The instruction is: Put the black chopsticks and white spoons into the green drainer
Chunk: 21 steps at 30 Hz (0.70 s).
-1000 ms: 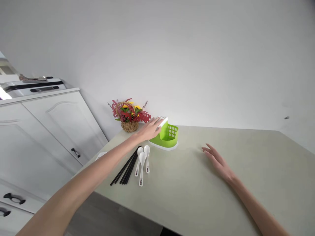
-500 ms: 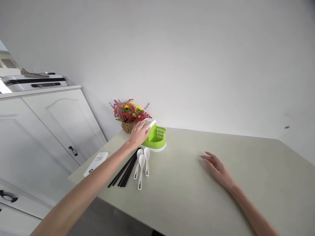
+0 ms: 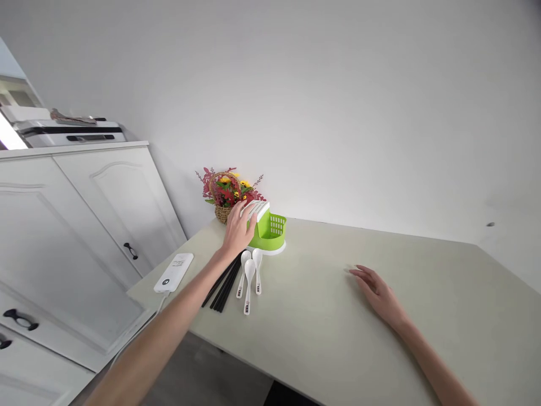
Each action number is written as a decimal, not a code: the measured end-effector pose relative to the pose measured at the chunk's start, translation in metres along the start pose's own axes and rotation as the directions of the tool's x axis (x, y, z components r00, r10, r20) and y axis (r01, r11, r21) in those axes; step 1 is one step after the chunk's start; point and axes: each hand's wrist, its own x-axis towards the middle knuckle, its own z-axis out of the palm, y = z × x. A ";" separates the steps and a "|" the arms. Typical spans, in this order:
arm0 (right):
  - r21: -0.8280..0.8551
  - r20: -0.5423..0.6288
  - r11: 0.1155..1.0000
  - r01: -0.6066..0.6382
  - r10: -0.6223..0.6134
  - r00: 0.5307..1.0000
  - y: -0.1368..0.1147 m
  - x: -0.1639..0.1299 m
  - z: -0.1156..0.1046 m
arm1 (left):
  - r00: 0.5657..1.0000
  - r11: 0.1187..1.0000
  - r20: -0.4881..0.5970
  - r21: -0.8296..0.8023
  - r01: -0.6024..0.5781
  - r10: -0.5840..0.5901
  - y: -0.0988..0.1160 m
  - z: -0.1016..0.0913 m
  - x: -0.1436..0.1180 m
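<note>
My left hand [image 3: 237, 228] is at the left front of a green and white utensil holder [image 3: 270, 243], partly covering it. Its fingers are spread near the slotted white top and grip nothing that I can make out; whether they touch the holder, I cannot tell. Just in front of the holder lie three white spoons [image 3: 248, 287], bowls toward it. Several black chopsticks [image 3: 224, 293] lie beside them, partly behind my left forearm. Well to the right, my right hand [image 3: 377, 294] lies at the tabletop with fingers loosely stretched and nothing in it.
A wicker basket of artificial flowers [image 3: 222, 213] stands behind my left hand. At the table's left edge lies a white power bank [image 3: 174, 273] with a cable. White cabinets [image 3: 114, 208] stand on the left, with a suitcase [image 3: 76, 134] on top. A wall [image 3: 338, 141] rises behind the table [image 3: 321, 316].
My left hand has shifted slightly off the holder's white top, showing more of its slots. The view has turned a little left, revealing the power bank's cable. My right hand stays put.
</note>
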 end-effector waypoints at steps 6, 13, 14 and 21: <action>-0.239 0.022 0.971 0.001 0.004 1.000 -0.003 -0.027 0.001 | 0.992 0.980 -0.096 -0.186 0.068 -0.087 0.027 -0.046 -0.049; -0.573 0.012 0.816 0.072 -0.080 0.997 -0.005 -0.085 0.019 | 0.929 0.930 0.120 -0.068 0.361 -0.351 -0.011 -0.081 -0.159; -0.601 0.018 0.795 0.080 -0.087 0.996 -0.005 -0.093 0.021 | 0.913 0.922 0.157 -0.041 0.386 -0.376 -0.016 -0.082 -0.172; -0.681 0.027 0.715 0.157 -0.190 0.981 -0.004 -0.133 0.018 | 0.850 0.904 0.316 0.075 0.422 -0.422 -0.021 -0.081 -0.211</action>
